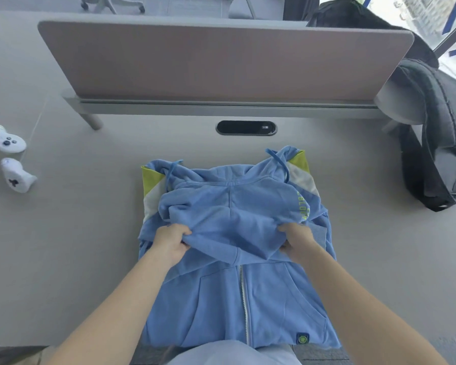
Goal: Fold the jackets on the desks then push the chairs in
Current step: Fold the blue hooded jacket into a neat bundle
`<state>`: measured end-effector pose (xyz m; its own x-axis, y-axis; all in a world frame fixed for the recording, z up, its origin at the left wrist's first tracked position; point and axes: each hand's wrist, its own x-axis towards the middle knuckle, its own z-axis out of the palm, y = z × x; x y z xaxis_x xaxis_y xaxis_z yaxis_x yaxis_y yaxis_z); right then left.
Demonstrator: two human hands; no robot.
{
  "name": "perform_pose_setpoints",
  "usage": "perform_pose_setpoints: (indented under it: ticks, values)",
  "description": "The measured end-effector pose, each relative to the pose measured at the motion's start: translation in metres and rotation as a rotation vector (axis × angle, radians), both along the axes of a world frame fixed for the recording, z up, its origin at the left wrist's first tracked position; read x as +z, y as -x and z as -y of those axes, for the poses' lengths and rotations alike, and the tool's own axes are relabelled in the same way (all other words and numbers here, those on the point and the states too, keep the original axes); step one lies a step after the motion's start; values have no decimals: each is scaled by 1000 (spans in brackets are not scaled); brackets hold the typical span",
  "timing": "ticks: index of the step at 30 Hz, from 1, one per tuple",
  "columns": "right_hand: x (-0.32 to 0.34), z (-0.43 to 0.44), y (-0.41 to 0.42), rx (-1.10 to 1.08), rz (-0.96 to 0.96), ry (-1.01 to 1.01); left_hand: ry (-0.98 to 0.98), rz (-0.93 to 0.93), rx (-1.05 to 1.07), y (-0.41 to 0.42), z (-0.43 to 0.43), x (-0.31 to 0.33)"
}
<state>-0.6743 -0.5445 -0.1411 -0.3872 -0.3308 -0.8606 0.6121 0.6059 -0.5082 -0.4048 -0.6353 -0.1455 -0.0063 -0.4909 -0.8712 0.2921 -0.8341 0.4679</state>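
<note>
Gripping bunched cloth on either side, both hands are holding the hood (232, 206) of the jacket (274, 299) over its chest: the left hand (170, 242) is curling its fingers round a fold at the hood's left edge, and the right hand (296, 242) is pinching the opposite edge, thumb underneath. Bare forearms are reaching forward from the bottom corners, angling inward toward each other. The jacket is lying flat at the middle of the desk (90, 246), front up, sleeves tucked in, hem hanging just over the near edge. Its soft sky-blue fleece is creasing under the hands; a pale zip (244, 299) is running down the centre, lime and white panels are showing at the shoulders, two blue drawstrings (281, 162) are trailing by the collar, and a small square badge (302, 338) is sitting near the hem. The desk is looking smooth and matte grey. Beyond the jacket, a dark oval slot (246, 127) is sitting below a pinkish felt-like screen (221, 61) with rounded corners. Two white controllers (8, 139) are lying at far left, and a dark grey backpack (437, 143) is slumping at the right.
</note>
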Motion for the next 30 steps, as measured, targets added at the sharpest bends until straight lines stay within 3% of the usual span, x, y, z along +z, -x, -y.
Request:
perform_pose_setpoints:
  ticks: [3, 5, 9, 12, 14, 21, 23, 26, 28, 30]
  values:
    - [6, 3, 15, -190, 137, 232, 85, -289, 150, -10, 0, 4]
    - [7, -3, 19, -214, 179, 247, 66, -322, 129, -16, -11, 3]
    - [0, -14, 28, -155, 16, -79, -72, -187, -89, -22, -26, -3]
    - [11, -13, 31, -153, 128, -32, -102, -139, -241, -15, -21, 8]
    - [16, -12, 23, -31, 171, -54, -82, -101, -299, -6, -21, 11]
    - [-11, -32, -7, 212, -69, -215, -92, 190, -4, 0, -33, -7]
    - [-2, -32, -1, 336, -214, -300, -3, 378, -21, -10, -31, -5]
    - [13, -23, 2, 537, -721, -367, 248, 804, -217, -14, -30, 4]
    - [17, -13, -6, 746, -1146, -218, 749, 1110, -443, -7, -27, 5]
    - [3, -2, -19, 1074, -1507, 136, 1273, 1093, -841, 11, -23, -2]
